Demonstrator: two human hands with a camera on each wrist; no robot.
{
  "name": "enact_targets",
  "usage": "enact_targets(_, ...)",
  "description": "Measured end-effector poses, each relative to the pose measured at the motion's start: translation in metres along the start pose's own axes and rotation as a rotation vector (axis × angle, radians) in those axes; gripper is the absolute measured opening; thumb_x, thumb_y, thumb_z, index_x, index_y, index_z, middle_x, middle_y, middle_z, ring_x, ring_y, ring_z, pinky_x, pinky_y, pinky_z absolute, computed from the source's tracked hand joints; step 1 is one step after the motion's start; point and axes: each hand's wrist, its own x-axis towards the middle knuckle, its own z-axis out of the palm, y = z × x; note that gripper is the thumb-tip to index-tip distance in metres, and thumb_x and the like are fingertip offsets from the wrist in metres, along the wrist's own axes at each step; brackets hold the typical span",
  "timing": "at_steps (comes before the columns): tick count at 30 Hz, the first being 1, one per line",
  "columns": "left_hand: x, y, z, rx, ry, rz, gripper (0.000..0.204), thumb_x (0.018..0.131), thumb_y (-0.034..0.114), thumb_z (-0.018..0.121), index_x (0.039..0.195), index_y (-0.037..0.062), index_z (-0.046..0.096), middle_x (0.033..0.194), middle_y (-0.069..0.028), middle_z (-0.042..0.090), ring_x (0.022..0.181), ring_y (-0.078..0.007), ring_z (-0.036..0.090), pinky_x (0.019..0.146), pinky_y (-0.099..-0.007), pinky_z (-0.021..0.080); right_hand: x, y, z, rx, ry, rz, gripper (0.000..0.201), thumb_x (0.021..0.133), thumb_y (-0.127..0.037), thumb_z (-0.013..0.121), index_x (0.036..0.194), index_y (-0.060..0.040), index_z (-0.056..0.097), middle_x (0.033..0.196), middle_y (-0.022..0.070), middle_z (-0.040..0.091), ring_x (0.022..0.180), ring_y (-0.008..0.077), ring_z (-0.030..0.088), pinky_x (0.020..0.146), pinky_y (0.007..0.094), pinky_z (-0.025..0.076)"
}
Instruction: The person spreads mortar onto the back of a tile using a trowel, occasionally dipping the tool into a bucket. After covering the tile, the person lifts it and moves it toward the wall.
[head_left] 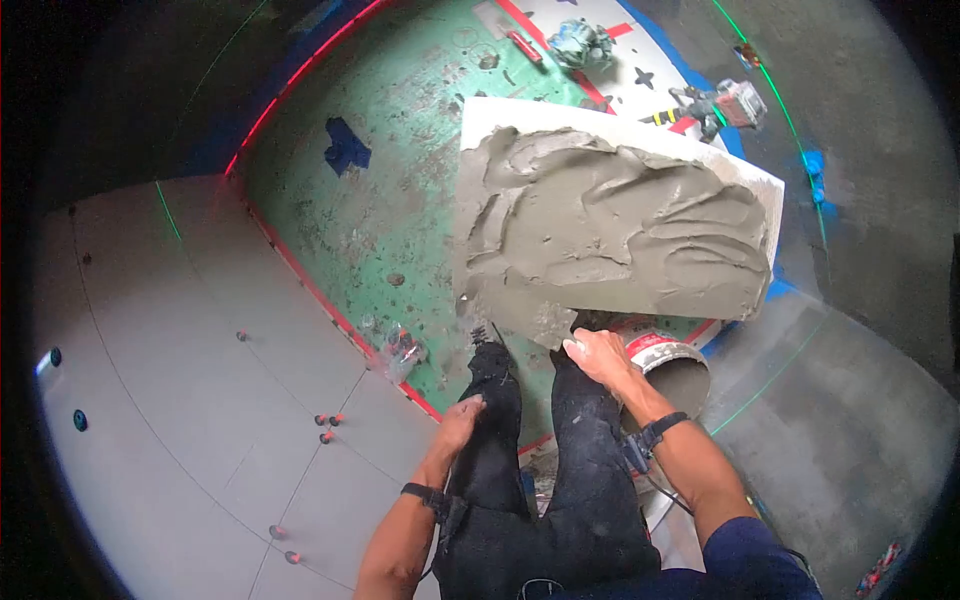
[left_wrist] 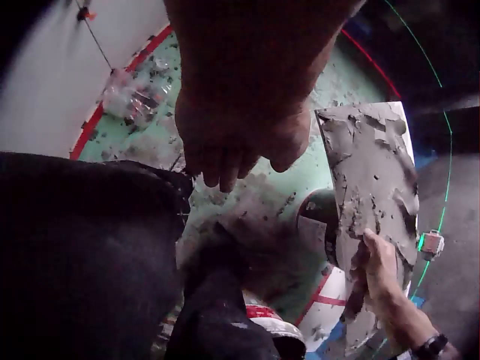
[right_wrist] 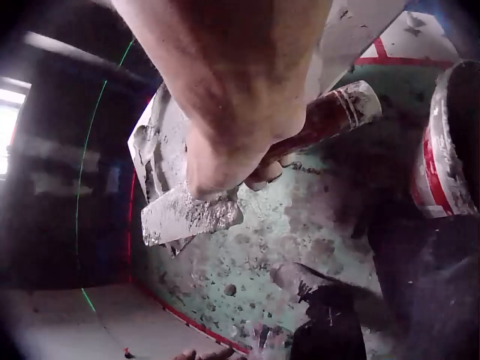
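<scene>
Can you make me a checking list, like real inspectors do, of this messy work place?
Surface: green floor, spotted with grey splatters.
Job's things: white slab, mostly covered in grey paste; trowel at its near edge; bucket with paste inside.
Clutter: blue scrap, clear bag, crumpled plastic, red-handled tool, what looks like a power tool.
Hands: right hand grips the trowel; left hand hangs loosely, seemingly holding nothing.
Cables: one thin black cable near the right wrist.
Surroundings: pale panels at left; green light lines.
</scene>
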Motion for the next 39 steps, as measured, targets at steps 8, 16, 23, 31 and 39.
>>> enact_targets(8, 0.003, -0.031, -0.005, -0.032, -0.005, 0.046, 0.046, 0.097, 0.032, 0.046, 0.12, -0.0047, 0.059, 0.111, -0.0142, 0.068, 0.108, -0.0222, 0.061, 0.096, -0.0315, 0.043, 0.042, -0.047, 0.056, -0.035, -0.092, -0.093, 0.041, 0.086, -0.043, 0.05, 0.085, -0.0048, 0.065, 0.081, 0.0234, 0.065, 0.08, 0.0432, 0.063, 0.073, 0.0523, 0.05)
enact_targets(16, -0.009, -0.063, -0.066, 0.143, 0.027, -0.057, 0.044, 0.094, 0.035, 0.045, 0.112, -0.001, 0.063, 0.109, -0.0135, 0.068, 0.106, -0.0267, 0.062, 0.093, -0.0342, 0.044, 0.061, -0.082, -0.102, -0.102, 0.108, -0.155, 0.041, 0.088, -0.04, 0.053, 0.087, 0.0001, 0.061, 0.086, 0.0257, 0.064, 0.085, 0.0446, 0.061, 0.073, 0.052, 0.049)
enact_targets(23, 0.005, -0.083, -0.09, -0.057, 0.107, 0.01, 0.047, 0.096, 0.035, 0.043, 0.11, -0.0048, 0.064, 0.106, -0.0162, 0.068, 0.101, -0.0245, 0.062, 0.089, -0.035, 0.045, 0.192, -0.16, -0.074, -0.205, -0.196, -0.109, 0.041, 0.086, -0.038, 0.054, 0.093, -0.0007, 0.069, 0.095, 0.024, 0.066, 0.088, 0.0381, 0.065, 0.077, 0.0458, 0.051)
enact_targets(31, 0.001, -0.05, -0.073, -0.054, 0.055, 0.029, 0.044, 0.097, 0.031, 0.044, 0.119, -0.0038, 0.06, 0.108, -0.0109, 0.067, 0.102, -0.0192, 0.06, 0.092, -0.0315, 0.044, 0.069, -0.125, 0.019, -0.11, -0.05, -0.334, 0.037, 0.088, -0.037, 0.056, 0.091, -0.0008, 0.054, 0.077, 0.0238, 0.064, 0.074, 0.0435, 0.063, 0.066, 0.0521, 0.049)
enact_targets(39, 0.006, -0.037, -0.052, 0.013, 0.048, -0.042, 0.041, 0.095, 0.033, 0.046, 0.103, -0.0031, 0.064, 0.095, -0.011, 0.067, 0.089, -0.0192, 0.06, 0.082, -0.0315, 0.044, 0.07, 0.025, -0.078, -0.43, 0.4, -0.121, 0.022, 0.087, -0.027, 0.055, 0.087, -0.005, 0.056, 0.068, 0.0176, 0.063, 0.062, 0.0362, 0.064, 0.054, 0.0484, 0.051)
